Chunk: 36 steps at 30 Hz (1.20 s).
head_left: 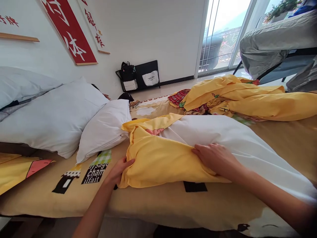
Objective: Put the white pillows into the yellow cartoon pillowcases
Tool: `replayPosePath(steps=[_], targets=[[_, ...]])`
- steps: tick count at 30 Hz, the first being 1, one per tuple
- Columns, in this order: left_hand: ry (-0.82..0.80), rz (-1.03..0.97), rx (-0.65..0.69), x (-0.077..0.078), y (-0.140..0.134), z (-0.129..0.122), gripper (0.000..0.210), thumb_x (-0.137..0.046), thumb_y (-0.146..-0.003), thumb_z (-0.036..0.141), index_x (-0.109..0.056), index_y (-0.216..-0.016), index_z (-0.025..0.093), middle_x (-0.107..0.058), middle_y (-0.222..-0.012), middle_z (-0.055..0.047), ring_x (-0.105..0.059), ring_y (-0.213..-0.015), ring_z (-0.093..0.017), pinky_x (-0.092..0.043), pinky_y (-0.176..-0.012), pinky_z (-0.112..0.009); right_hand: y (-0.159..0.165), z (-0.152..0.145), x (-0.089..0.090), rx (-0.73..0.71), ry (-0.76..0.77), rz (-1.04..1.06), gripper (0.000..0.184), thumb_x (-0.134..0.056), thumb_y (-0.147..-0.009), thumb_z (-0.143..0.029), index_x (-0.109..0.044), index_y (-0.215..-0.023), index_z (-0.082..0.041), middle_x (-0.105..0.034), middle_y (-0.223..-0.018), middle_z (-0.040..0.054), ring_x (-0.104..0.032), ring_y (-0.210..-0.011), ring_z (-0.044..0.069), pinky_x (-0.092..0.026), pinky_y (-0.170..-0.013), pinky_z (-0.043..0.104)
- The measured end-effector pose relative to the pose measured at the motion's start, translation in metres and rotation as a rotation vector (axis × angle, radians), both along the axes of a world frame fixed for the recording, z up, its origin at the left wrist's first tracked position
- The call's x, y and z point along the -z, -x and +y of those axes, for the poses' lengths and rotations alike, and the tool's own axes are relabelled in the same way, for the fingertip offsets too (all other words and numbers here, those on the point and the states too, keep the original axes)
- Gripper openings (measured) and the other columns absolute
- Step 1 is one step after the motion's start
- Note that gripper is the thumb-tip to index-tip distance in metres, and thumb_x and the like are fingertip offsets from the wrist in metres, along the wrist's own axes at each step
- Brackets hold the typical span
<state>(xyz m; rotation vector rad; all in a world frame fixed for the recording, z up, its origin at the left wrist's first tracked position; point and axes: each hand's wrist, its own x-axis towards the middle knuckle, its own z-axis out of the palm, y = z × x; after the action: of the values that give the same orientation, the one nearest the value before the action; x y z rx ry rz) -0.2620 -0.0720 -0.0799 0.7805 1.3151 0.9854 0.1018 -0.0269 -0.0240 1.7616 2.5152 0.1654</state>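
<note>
A yellow pillowcase (158,158) covers the left part of a white pillow (218,132) that lies across the bed. The pillow's right part is bare. At the case's closed left end, my left hand (119,170) grips the fabric near the lower corner, its thumb on top. My right hand (213,158) pinches the open edge of the case where it meets the white pillow, with its fingertips pressed on the cloth. A piece of pink print (156,131) shows on the folded-back upper flap of the case.
White pillows (54,115) are piled at the left on a tan printed sheet (148,203). Rumpled yellow bedding (247,99) lies at the far right. Another yellow cloth (19,168) sits at the left edge. Bags (128,72) rest on a black rack by the wall.
</note>
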Motion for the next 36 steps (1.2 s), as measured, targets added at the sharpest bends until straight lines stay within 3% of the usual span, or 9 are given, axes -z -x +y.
replayPosePath(steps=[6, 11, 14, 19, 23, 26, 28, 32, 36], targets=[[-0.023, -0.183, -0.189, -0.012, -0.016, 0.007, 0.07, -0.079, -0.066, 0.016, -0.051, -0.131, 0.017, -0.07, -0.117, -0.013, -0.069, -0.102, -0.027, -0.056, -0.091, -0.036, -0.006, 0.006, 0.001, 0.019, -0.002, 0.045, 0.036, -0.035, -0.1, -0.035, -0.065, -0.085, -0.02, -0.072, -0.081, 0.0106, -0.068, -0.079, 0.03, -0.035, -0.06, 0.031], [0.039, -0.265, -0.222, -0.04, -0.011, 0.0, 0.061, -0.07, -0.075, 0.018, -0.051, -0.132, 0.01, -0.072, -0.11, -0.015, -0.07, -0.098, -0.03, -0.059, -0.087, -0.039, -0.022, 0.012, -0.003, 0.127, 0.018, 0.168, 0.039, -0.033, -0.098, -0.04, -0.064, -0.083, -0.021, -0.072, -0.086, 0.0092, -0.067, -0.081, 0.029, -0.029, -0.058, 0.03], [0.109, -0.311, -0.242, -0.045, -0.006, -0.007, 0.058, -0.064, -0.08, 0.024, -0.05, -0.134, 0.008, -0.073, -0.108, -0.016, -0.07, -0.098, -0.031, -0.059, -0.087, -0.042, -0.027, 0.014, 0.001, 0.113, 0.011, 0.254, 0.04, -0.032, -0.097, -0.04, -0.063, -0.08, -0.021, -0.072, -0.085, 0.0092, -0.065, -0.08, 0.028, -0.029, -0.058, 0.029], [0.072, -0.306, -0.385, -0.025, -0.007, -0.013, 0.056, -0.056, -0.082, 0.021, -0.049, -0.135, 0.007, -0.074, -0.105, -0.014, -0.07, -0.099, -0.03, -0.057, -0.091, -0.044, -0.036, 0.015, -0.004, 0.134, -0.015, 0.317, 0.038, -0.034, -0.096, -0.042, -0.061, -0.076, -0.022, -0.068, -0.075, 0.0076, -0.062, -0.072, 0.026, -0.029, -0.057, 0.03], [0.142, -0.306, -0.203, -0.003, -0.018, -0.021, 0.057, -0.066, -0.079, 0.031, -0.054, -0.13, 0.01, -0.074, -0.105, -0.014, -0.069, -0.102, -0.031, -0.056, -0.092, -0.043, -0.053, 0.016, -0.028, 0.083, -0.386, 0.301, 0.044, -0.03, -0.097, -0.045, -0.06, -0.074, -0.021, -0.064, -0.067, 0.0101, -0.058, -0.07, 0.026, -0.035, -0.065, 0.033], [0.191, -0.317, -0.088, 0.005, -0.026, -0.033, 0.065, -0.079, -0.069, 0.039, -0.059, -0.126, 0.016, -0.073, -0.108, -0.012, -0.067, -0.105, -0.033, -0.055, -0.094, -0.044, -0.066, 0.021, -0.028, -0.031, -0.594, 0.295, 0.05, -0.025, -0.099, -0.044, -0.06, -0.072, -0.021, -0.064, -0.068, 0.0101, -0.057, -0.071, 0.024, -0.037, -0.083, 0.037], [0.245, -0.32, -0.066, 0.006, -0.028, -0.041, 0.071, -0.086, -0.058, 0.036, -0.061, -0.122, 0.015, -0.073, -0.108, -0.013, -0.066, -0.107, -0.035, -0.054, -0.094, -0.046, -0.074, 0.024, -0.01, -0.089, -0.469, 0.287, 0.05, -0.025, -0.099, -0.044, -0.06, -0.071, -0.021, -0.064, -0.068, 0.0091, -0.058, -0.072, 0.024, -0.037, -0.084, 0.038], [0.217, -0.272, -0.204, 0.002, -0.028, -0.054, 0.07, -0.084, -0.052, 0.021, -0.062, -0.118, 0.013, -0.073, -0.109, -0.013, -0.065, -0.109, -0.036, -0.054, -0.096, -0.045, -0.087, 0.024, 0.035, -0.119, 0.034, 0.436, 0.045, -0.03, -0.097, -0.045, -0.061, -0.074, -0.023, -0.067, -0.069, 0.0053, -0.061, -0.068, 0.023, -0.04, -0.067, 0.031], [0.189, -0.27, -0.397, -0.007, -0.03, -0.061, 0.073, -0.073, -0.053, 0.024, -0.055, -0.124, 0.015, -0.074, -0.103, -0.012, -0.064, -0.11, -0.036, -0.056, -0.093, -0.045, -0.093, 0.013, 0.047, -0.067, 0.023, 0.491, 0.042, -0.034, -0.096, -0.047, -0.065, -0.079, -0.024, -0.068, -0.073, 0.0049, -0.062, -0.072, 0.024, -0.039, -0.065, 0.031]])
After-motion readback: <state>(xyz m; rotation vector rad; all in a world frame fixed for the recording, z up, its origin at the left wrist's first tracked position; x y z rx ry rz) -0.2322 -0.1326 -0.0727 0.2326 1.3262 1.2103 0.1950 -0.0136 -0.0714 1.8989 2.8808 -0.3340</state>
